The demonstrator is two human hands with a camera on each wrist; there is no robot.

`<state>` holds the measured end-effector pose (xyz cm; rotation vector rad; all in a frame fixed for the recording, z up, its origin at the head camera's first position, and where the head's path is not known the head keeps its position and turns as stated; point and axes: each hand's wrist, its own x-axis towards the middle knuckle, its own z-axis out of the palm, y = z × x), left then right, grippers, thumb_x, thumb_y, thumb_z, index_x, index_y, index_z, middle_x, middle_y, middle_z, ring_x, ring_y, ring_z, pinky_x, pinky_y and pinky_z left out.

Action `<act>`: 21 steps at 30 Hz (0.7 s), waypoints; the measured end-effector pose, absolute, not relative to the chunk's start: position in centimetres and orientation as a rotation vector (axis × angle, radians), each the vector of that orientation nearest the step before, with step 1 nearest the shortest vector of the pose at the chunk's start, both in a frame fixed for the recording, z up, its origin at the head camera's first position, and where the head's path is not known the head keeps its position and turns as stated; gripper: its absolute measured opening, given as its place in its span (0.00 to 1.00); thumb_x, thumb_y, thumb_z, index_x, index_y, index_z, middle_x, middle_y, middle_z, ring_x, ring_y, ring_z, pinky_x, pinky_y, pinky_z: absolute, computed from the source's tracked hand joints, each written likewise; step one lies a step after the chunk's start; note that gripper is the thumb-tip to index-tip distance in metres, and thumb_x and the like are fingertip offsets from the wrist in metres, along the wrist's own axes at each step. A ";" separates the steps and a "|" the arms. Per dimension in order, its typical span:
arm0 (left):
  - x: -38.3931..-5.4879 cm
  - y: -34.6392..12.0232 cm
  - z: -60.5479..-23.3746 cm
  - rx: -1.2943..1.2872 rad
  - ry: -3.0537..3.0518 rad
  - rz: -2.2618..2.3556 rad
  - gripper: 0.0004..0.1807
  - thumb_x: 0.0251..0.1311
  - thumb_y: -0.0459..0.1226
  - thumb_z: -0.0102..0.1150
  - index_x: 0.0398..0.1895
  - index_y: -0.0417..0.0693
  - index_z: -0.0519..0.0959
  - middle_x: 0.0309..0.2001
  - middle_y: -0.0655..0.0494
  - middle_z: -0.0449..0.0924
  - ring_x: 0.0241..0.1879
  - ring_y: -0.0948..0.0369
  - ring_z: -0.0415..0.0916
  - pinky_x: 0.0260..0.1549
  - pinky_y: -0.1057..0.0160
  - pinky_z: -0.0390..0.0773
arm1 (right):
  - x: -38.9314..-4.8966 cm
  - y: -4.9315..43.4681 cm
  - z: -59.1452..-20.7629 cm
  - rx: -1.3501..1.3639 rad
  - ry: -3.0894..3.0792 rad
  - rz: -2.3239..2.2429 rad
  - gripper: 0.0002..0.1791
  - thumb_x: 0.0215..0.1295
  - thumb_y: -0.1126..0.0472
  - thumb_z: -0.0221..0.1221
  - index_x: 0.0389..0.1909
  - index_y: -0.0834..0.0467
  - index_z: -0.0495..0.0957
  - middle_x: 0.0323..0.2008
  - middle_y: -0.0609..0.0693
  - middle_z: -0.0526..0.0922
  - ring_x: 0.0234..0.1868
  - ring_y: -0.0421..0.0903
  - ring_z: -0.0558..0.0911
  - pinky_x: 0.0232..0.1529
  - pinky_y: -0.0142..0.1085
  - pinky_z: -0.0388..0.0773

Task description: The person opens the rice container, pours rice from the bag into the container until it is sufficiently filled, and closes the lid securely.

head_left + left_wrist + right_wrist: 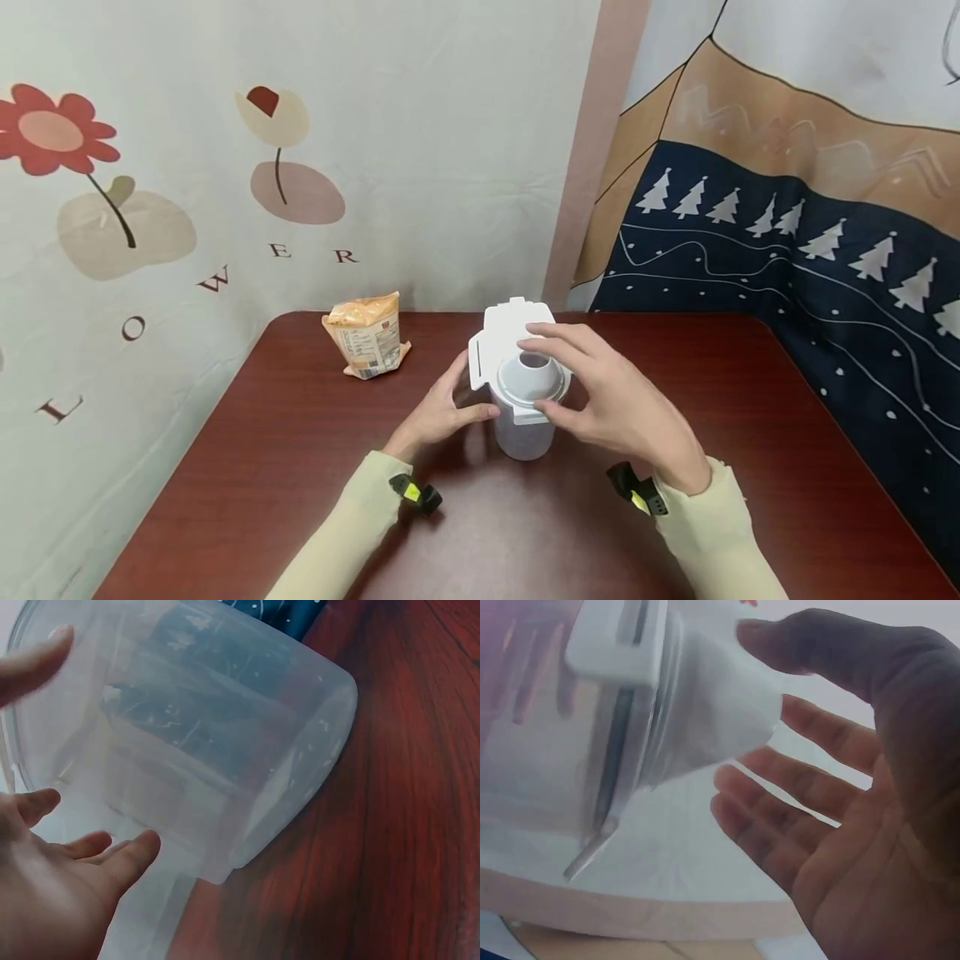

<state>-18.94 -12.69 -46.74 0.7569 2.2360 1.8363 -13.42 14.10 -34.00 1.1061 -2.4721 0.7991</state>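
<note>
A translucent plastic storage container (523, 440) stands upright near the middle of the table, its white lid fitted with side clips. On the lid sits a pale cone-shaped spout (525, 382) with a round opening at its tip. A white flap (506, 321) stands up behind the spout. My left hand (438, 417) holds the container from the left, thumb on the near side and fingers round the far side. Around the spout, my right hand (600, 387) has its thumb and fingers spread apart; in the right wrist view the fingers (772, 817) lie beside the cone's tip.
An orange and white food packet (367, 337) stands on the dark red wooden table (270, 475), left of the container. Behind the table hangs a pale cloth (450, 150) with printed flowers, and a dark blue cloth (697, 258) with trees at the right.
</note>
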 end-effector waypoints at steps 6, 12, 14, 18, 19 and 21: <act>-18.4 -11.5 -47.1 0.788 2.472 1.631 0.71 0.39 0.47 0.86 0.81 0.67 0.43 0.77 0.56 0.52 0.75 0.56 0.57 0.76 0.45 0.59 | -12.6 13.0 -34.2 1.069 -2.591 0.680 0.42 0.53 0.59 0.77 0.70 0.46 0.71 0.72 0.50 0.69 0.69 0.49 0.71 0.57 0.41 0.83; -17.5 -10.1 -47.7 0.706 2.601 1.598 0.76 0.30 0.49 0.90 0.80 0.69 0.43 0.72 0.55 0.56 0.70 0.58 0.63 0.71 0.50 0.67 | -12.6 12.4 -34.6 1.045 -2.643 0.624 0.46 0.49 0.62 0.77 0.70 0.43 0.71 0.69 0.51 0.71 0.65 0.50 0.72 0.53 0.41 0.83; -17.4 -9.9 -47.8 0.679 2.600 1.628 0.74 0.30 0.48 0.90 0.79 0.68 0.45 0.71 0.55 0.58 0.68 0.58 0.65 0.70 0.50 0.68 | -12.7 12.2 -34.7 1.041 -2.617 0.594 0.46 0.46 0.64 0.77 0.69 0.44 0.72 0.67 0.50 0.72 0.63 0.50 0.72 0.52 0.41 0.83; -17.4 -9.8 -47.9 0.652 2.592 1.660 0.73 0.29 0.47 0.90 0.78 0.71 0.48 0.70 0.56 0.60 0.67 0.59 0.66 0.70 0.50 0.68 | -12.6 11.8 -35.2 1.013 -2.561 0.508 0.46 0.41 0.68 0.77 0.65 0.44 0.74 0.64 0.50 0.73 0.60 0.51 0.73 0.44 0.40 0.85; -17.5 -9.7 -47.9 0.649 2.588 1.662 0.72 0.29 0.48 0.90 0.78 0.72 0.48 0.70 0.57 0.60 0.67 0.59 0.66 0.70 0.51 0.68 | -12.6 11.7 -35.4 1.005 -2.546 0.481 0.46 0.39 0.68 0.77 0.64 0.44 0.74 0.64 0.51 0.73 0.59 0.52 0.74 0.42 0.40 0.85; -17.5 -9.7 -48.0 0.636 2.584 1.663 0.72 0.30 0.48 0.90 0.78 0.73 0.49 0.70 0.58 0.60 0.67 0.59 0.66 0.70 0.52 0.68 | -12.5 11.5 -35.7 0.987 -2.522 0.431 0.45 0.37 0.69 0.76 0.62 0.43 0.75 0.63 0.52 0.73 0.58 0.53 0.75 0.38 0.39 0.86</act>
